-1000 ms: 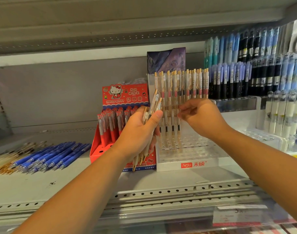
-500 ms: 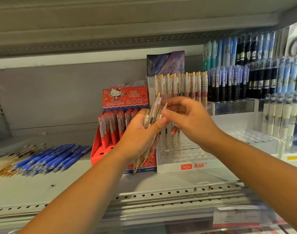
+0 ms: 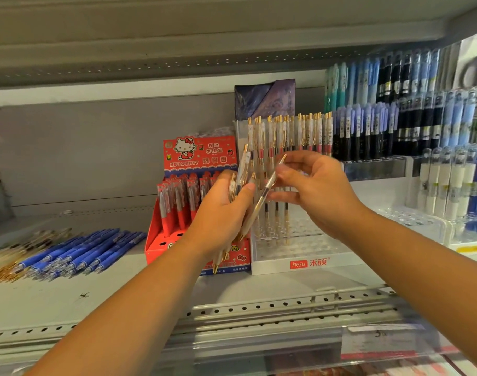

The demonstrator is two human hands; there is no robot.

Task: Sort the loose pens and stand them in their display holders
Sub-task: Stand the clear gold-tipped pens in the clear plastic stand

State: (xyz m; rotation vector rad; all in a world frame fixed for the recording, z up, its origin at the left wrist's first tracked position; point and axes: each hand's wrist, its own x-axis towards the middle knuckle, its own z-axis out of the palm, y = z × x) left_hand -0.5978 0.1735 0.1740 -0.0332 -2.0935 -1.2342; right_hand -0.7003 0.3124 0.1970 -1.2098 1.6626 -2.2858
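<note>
My left hand (image 3: 221, 213) grips a bundle of clear gold-tipped pens (image 3: 241, 175) in front of the red Hello Kitty box (image 3: 199, 156). My right hand (image 3: 313, 191) pinches one clear gold pen (image 3: 264, 196), slanted, its lower end still among the bundle. Behind both hands stands the clear tiered display holder (image 3: 308, 256) with a white base. Its back row holds several upright matching pens (image 3: 289, 134), and a few more stand in a lower row. On the shelf at far left lie loose blue pens (image 3: 77, 251) and loose gold pens (image 3: 6, 256).
Red pens (image 3: 177, 202) fill the Hello Kitty box. Racks of blue and black pens (image 3: 394, 112) and white-capped pens (image 3: 446, 183) stand to the right. The grey shelf (image 3: 69, 294) has a perforated front rail, and another shelf hangs close overhead.
My right hand came back from the holder to the bundle, took one pen by its upper part and is drawing it out to the right. The left hand stayed in place.
</note>
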